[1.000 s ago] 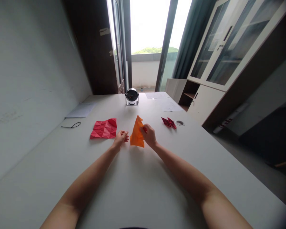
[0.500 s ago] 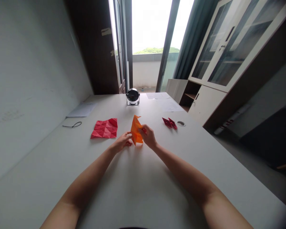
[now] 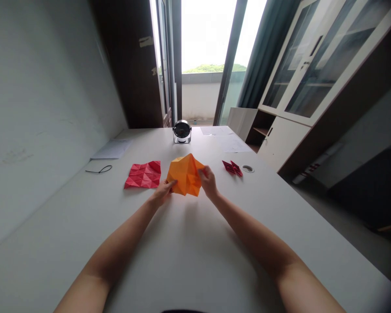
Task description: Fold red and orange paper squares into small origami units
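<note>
Opened out since half a second ago, the orange paper (image 3: 185,176) now shows as a broad, creased sheet where it was a narrow folded wedge before. It is held up just above the white table (image 3: 189,252), about midway across it and beyond the forearms. The left hand (image 3: 161,192) has come up to it and pinches its lower left edge between thumb and fingers; the right hand (image 3: 209,182) pinches its upper right edge. The sheet bulges toward the camera, with fold lines crossing its face and an uneven outline.

A red creased sheet (image 3: 142,175) lies flat just left of the orange paper, near but apart from the left hand. A small red folded piece (image 3: 232,167) sits to the right, beside a round cable hole (image 3: 247,168). A black cord (image 3: 98,169) and a white page (image 3: 111,149) lie near the wall on the left, and a small round fan (image 3: 181,131) stands at the far edge. Bare tabletop stretches between the hands and the camera.

The fingertips behind the orange paper are hidden, and its back face cannot be seen.
</note>
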Demonstrator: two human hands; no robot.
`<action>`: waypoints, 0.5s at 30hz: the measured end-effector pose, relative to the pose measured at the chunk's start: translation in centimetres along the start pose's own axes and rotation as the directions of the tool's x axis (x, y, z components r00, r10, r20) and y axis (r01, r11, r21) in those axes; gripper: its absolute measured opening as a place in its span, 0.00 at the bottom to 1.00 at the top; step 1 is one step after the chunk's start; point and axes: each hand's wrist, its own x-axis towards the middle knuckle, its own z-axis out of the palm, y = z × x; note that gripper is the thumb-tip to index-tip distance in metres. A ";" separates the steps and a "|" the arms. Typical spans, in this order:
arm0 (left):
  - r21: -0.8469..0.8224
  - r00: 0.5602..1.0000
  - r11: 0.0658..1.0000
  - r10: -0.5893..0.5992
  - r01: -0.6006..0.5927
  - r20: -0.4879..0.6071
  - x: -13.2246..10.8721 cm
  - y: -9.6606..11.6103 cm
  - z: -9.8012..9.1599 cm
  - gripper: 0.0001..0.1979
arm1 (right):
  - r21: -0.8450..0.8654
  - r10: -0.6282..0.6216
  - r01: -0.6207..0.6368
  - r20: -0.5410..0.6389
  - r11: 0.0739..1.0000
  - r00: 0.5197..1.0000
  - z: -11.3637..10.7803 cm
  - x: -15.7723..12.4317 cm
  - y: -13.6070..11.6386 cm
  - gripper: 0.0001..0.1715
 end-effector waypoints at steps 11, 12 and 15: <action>0.086 0.950 0.966 0.254 -0.242 -0.183 0.6 1.8 -1.5 0.20 | 0.218 0.188 -0.166 -0.084 0.962 0.979 -1.9 2.1 3.1 0.18; 0.112 0.935 0.957 0.286 -0.268 -0.210 0.7 2.2 -1.8 0.19 | 0.226 0.192 -0.173 -0.065 0.959 0.979 -1.9 2.1 3.1 0.18; 0.192 0.854 0.916 0.399 -0.352 -0.335 1.4 3.7 -3.9 0.17 | 0.231 0.207 -0.204 0.009 0.951 0.978 -1.9 2.0 3.3 0.18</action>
